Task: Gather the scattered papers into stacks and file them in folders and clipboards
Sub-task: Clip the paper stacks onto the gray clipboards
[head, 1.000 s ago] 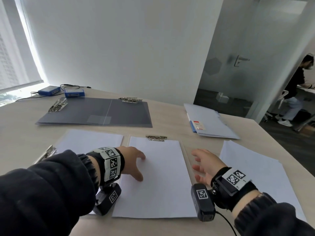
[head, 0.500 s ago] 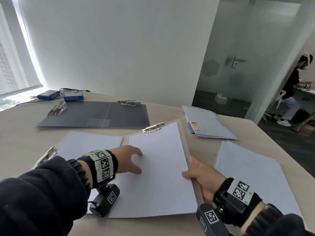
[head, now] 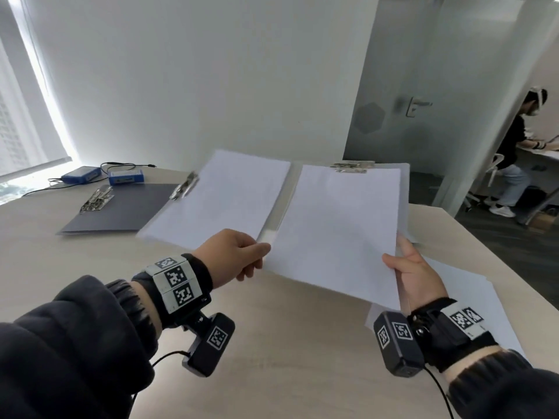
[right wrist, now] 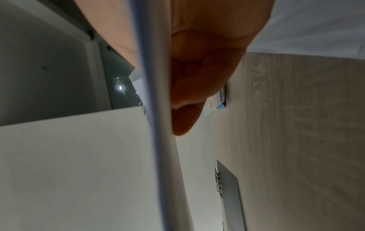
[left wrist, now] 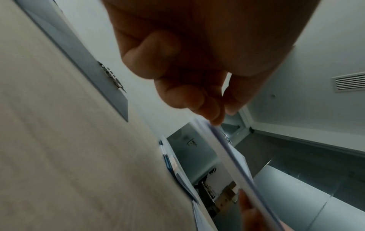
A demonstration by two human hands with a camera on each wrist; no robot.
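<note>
An open translucent folder (head: 403,189), white paper clipped on both halves, hangs mid-frame above the pale wood surface (head: 287,343). The left hand (head: 233,255) pinches its lower spine edge; the right hand (head: 416,273) pinches the lower right corner, thumb on top. Loose papers (head: 472,300) lie lower right, a dark gray folder (head: 127,210) upper left. White wall and a frosted glass door (head: 408,95) stand behind.

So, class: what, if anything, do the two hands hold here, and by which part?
Both hold the open clear folder with clipped papers, lifted off the table. The left hand pinches its near edge by the spine; the right hand grips its near right corner.
</note>
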